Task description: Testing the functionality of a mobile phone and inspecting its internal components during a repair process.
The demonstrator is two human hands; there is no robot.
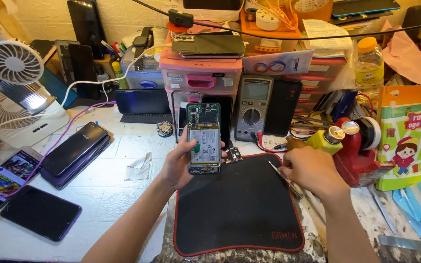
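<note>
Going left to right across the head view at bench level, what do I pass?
Small white fan → stacked dark phones → crumpled white cloth → left hand holding the opened phone → screwdriver under the right hand → red tool stand → colourful printed bag.

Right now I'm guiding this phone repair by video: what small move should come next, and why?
Probably bring the tool in the right hand across to the opened phone. The left hand holds the phone upright above the black mat, back cover off and battery and board exposed, while the tool tip sits apart from it, near a small loose part.
</note>
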